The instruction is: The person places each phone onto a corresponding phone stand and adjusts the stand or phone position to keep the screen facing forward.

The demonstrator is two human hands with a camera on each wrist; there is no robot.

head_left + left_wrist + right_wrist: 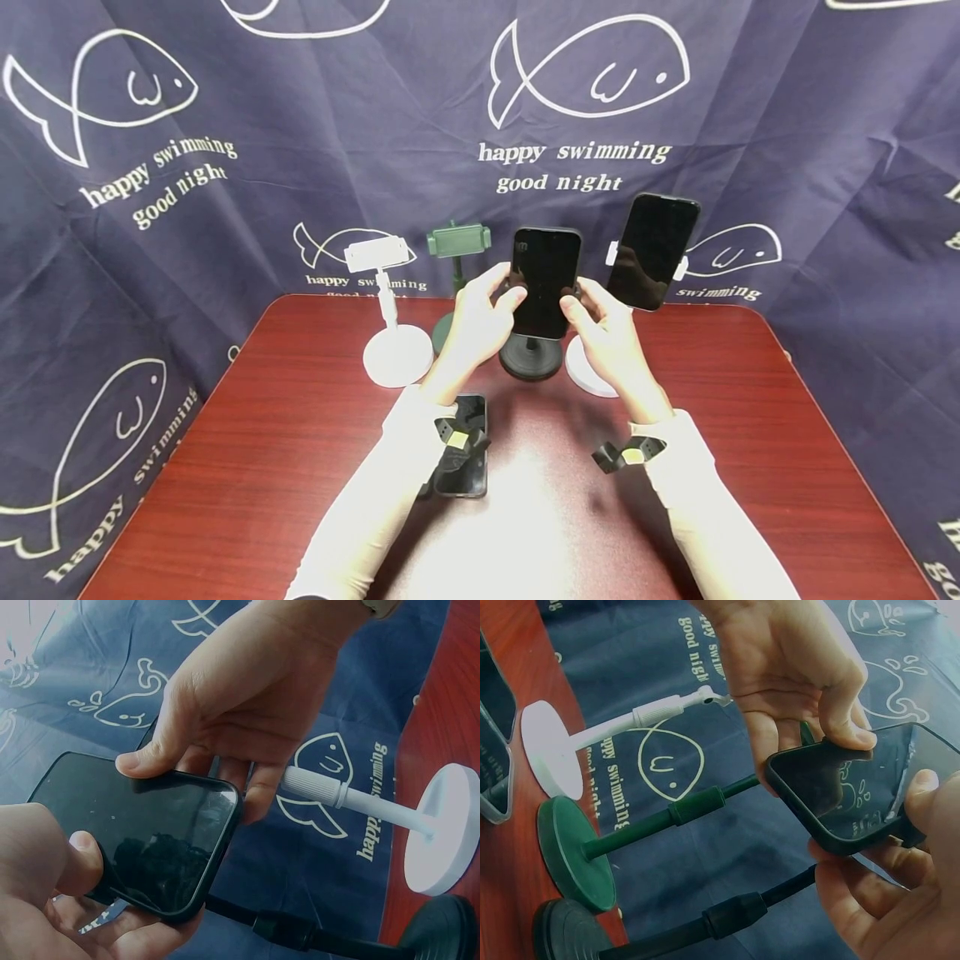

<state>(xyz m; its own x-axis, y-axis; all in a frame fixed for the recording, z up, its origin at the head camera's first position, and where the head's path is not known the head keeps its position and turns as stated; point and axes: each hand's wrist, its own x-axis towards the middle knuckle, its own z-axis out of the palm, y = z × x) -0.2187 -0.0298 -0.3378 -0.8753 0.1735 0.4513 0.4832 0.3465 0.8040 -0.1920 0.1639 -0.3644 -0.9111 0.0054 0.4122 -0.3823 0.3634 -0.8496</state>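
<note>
Two hands pinch one black phone [546,287] by its long edges, thumbs on the front and fingers curled behind. It tilts above the base of the black stand [531,360]; whether a clamp grips it is hidden. The left hand [480,315] is near the green stand [459,240]; the right hand [609,332] has a narrow gap to the mounted phone [654,250]. The tabletop [757,417] reaches well past both forearms, its back edge near the bases.
</note>
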